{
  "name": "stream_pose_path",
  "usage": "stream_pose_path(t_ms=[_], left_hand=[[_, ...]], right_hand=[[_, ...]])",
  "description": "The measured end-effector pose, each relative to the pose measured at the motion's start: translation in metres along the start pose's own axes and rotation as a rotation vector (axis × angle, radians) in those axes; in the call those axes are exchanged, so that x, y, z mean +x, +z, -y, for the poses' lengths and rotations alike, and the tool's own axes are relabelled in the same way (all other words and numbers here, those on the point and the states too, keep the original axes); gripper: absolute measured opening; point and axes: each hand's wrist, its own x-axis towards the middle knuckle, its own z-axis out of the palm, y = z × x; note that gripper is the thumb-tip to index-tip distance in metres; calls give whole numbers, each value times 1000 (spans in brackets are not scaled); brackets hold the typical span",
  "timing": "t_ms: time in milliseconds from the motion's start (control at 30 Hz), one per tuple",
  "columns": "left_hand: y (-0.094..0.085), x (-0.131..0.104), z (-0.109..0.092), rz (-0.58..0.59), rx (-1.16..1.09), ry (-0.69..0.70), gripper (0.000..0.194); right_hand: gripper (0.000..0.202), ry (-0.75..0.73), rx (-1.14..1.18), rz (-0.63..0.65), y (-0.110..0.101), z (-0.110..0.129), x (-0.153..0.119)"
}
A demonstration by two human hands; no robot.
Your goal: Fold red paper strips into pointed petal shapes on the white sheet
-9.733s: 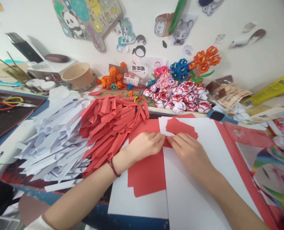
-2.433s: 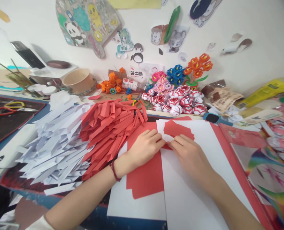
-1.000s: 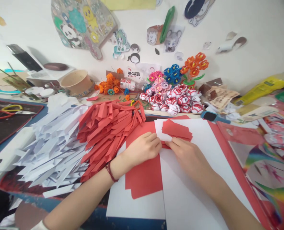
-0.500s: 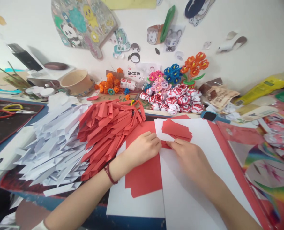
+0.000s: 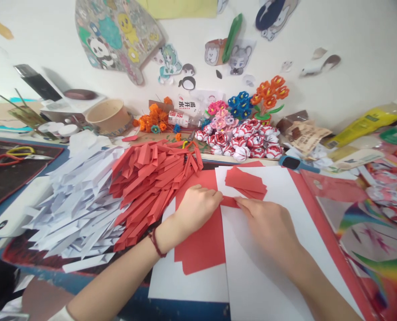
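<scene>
A small red paper strip (image 5: 229,202) lies between my two hands, over the white paper sheets (image 5: 262,276). My left hand (image 5: 198,206) is closed on the strip's left end, and its wrist wears a dark red cord. At the strip's right end, the fingers of my right hand (image 5: 263,218) pinch the paper. Several red paper pieces (image 5: 245,182) lie stacked just beyond the hands. Larger red paper (image 5: 201,249) is under my left hand. Folded red strips (image 5: 151,178) and folded white strips (image 5: 81,200) are heaped to the left.
Red-and-white paper flowers (image 5: 248,138) stand along the back beside orange flowers (image 5: 270,93). A round tub (image 5: 106,117) is at the back left, and scissors (image 5: 18,155) lie at the far left. A blue watch (image 5: 295,163) and a yellow-labelled bottle (image 5: 365,125) sit at the right.
The view has shifted slightly. A little more of the red strip shows between my hands, which both keep hold of it.
</scene>
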Motion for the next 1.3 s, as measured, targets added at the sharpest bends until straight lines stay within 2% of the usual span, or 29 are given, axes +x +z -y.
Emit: stream_pose_path(t_ms=[167, 300, 433, 800, 1067, 1300], left_hand=[[8, 5, -3, -14, -13, -51, 14], [8, 7, -2, -11, -93, -127, 6], [6, 8, -1, -9, -163, -134, 6], [5, 11, -3, 11, -60, 39, 14], [-15, 3, 4, 117, 29, 217, 15], [-19, 3, 6, 147, 43, 267, 14]], right_hand=[[24, 19, 41, -36, 7, -1, 2], [23, -8, 80, -43, 12, -2, 4], [22, -32, 94, -19, 13, -1, 6], [17, -246, -22, -100, 9, -5, 14], [18, -273, 27, -27, 3, -19, 11], [20, -304, 24, -20, 0, -21, 9]])
